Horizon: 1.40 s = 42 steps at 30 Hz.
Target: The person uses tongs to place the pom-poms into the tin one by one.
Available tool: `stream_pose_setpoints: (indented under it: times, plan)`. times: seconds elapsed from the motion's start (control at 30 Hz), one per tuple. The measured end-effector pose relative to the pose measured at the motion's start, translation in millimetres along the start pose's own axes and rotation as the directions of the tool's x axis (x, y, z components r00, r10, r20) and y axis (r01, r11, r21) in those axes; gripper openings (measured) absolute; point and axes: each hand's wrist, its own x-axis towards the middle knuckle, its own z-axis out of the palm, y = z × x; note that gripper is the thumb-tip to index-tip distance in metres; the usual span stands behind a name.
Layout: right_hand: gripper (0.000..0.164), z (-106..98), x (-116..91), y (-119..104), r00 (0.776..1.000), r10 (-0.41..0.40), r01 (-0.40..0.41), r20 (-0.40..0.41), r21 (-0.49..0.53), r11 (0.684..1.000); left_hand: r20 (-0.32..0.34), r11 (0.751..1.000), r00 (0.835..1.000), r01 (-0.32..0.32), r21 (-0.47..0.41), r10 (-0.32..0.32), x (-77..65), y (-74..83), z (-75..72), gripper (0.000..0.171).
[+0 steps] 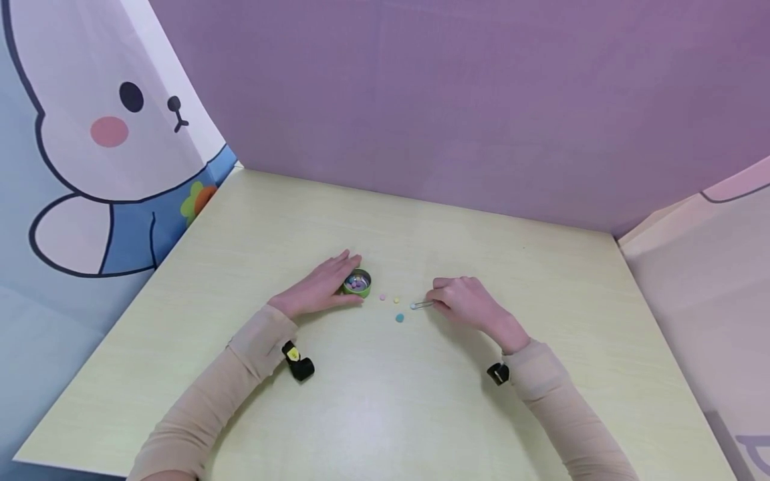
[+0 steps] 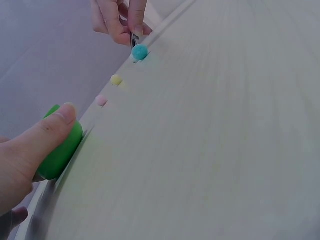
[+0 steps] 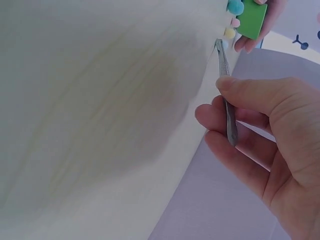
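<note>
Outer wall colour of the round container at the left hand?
Bright green; the round container shows it best in the left wrist view.

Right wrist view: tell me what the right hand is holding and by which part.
Metal tweezers, gripped by the right hand around the middle of their length.

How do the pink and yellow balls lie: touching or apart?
Apart: the head view shows bare tabletop between the pink ball and the yellow ball.

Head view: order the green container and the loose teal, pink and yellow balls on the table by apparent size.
1. Green container
2. Teal ball
3. Pink ball and yellow ball: too alike to rank.
</note>
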Motion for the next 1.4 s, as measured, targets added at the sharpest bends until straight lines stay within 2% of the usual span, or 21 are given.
stream_pose_setpoints:
  times: [0.43,0.9,1.1,1.4]
  plan:
    - [0.015,-1.1,2.7,1.9,1.0,-0.005,0.005,-0.017,0.02,1.0,-0.008,1.0,1.0,-0.009,0.0,0.009,0.8,1.7,-0.2,0.095]
    - [0.014,-8.3,20.9,-0.2,0.997,-0.035,0.036,-0.062,0.014,0.999,-0.006,1.0,1.0,0.003,-0.008,-0.003,-1.8,4.2,-2.9,0.095]
    - [0.018,-7.0,25.3,-1.8,0.996,-0.042,0.043,-0.078,0.012,0.999,-0.014,1.0,1.0,-0.01,0.002,0.01,-3.5,4.8,-2.5,0.094]
    - [0.016,-8.6,35.3,-7.5,0.997,-0.03,0.03,-0.075,0.007,1.0,-0.005,1.0,1.0,-0.011,0.004,0.011,-4.9,3.9,-0.1,0.094]
